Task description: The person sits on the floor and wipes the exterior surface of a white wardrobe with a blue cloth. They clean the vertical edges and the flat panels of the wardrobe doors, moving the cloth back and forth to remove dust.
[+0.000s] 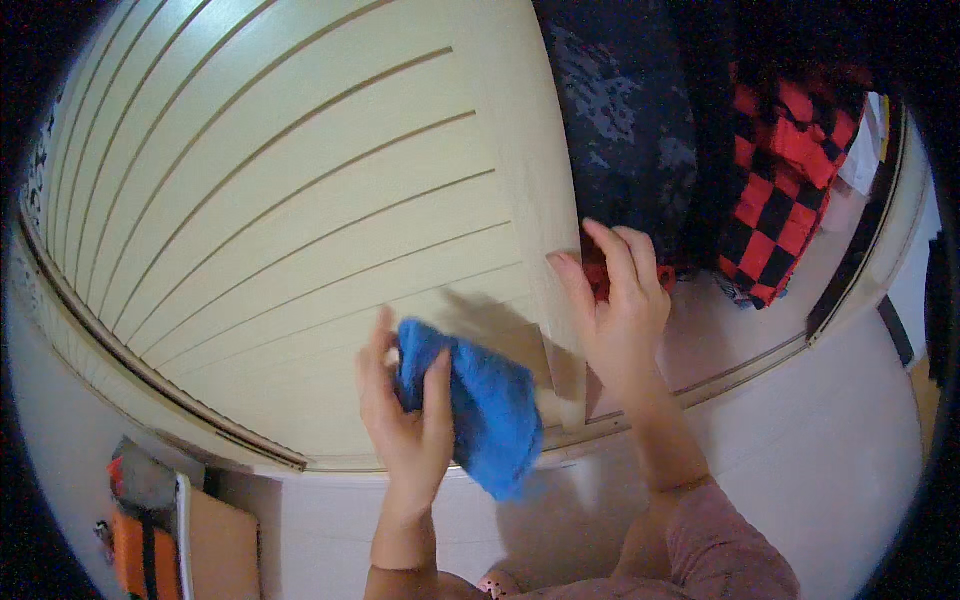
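My left hand (409, 409) grips a blue cloth (487, 412), which hangs down to the right of the thumb. Behind it stands a cream sliding door panel (337, 202) with long parallel grooves; the cloth casts a shadow on its lower part. At the panel's right edge is my right hand (626, 300), its thumb against the edge and its fingers curled around the inner side. Whether those fingertips press on the panel cannot be made out.
Right of the door is an opening with dark clothes (622, 112) and a red-and-black checked cloth (780, 217). A floor track (739, 367) runs along the opening. At lower left stand an orange item with a black band (142, 551) and a tan board (221, 540).
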Action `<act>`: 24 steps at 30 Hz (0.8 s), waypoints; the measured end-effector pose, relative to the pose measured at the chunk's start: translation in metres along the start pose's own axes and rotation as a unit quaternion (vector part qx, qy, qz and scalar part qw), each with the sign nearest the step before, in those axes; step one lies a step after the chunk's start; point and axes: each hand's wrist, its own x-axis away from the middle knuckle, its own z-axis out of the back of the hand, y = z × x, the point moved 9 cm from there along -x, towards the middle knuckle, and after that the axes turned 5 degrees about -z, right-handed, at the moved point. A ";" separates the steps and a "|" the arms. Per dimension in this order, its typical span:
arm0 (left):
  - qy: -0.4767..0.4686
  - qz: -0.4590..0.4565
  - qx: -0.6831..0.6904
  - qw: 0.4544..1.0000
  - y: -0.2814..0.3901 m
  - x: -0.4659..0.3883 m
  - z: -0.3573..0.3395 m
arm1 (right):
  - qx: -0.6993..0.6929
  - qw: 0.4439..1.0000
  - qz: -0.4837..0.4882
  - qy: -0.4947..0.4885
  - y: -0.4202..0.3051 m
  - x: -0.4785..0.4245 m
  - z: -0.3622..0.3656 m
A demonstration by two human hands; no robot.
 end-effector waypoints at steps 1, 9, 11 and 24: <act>0.052 -0.055 -0.015 0.997 0.012 -0.005 -0.002 | -0.023 1.000 0.020 -0.002 0.004 -0.001 -0.005; 0.080 -0.446 -0.223 0.863 0.075 -0.039 -0.087 | -0.175 0.983 -0.016 -0.044 0.040 0.014 -0.055; 0.104 -0.447 -0.174 0.871 0.077 -0.046 -0.089 | -0.190 0.982 0.013 0.003 0.039 0.018 -0.053; -0.024 -0.531 -0.299 0.793 0.071 -0.032 -0.107 | -0.209 0.978 0.018 0.018 0.037 0.026 -0.053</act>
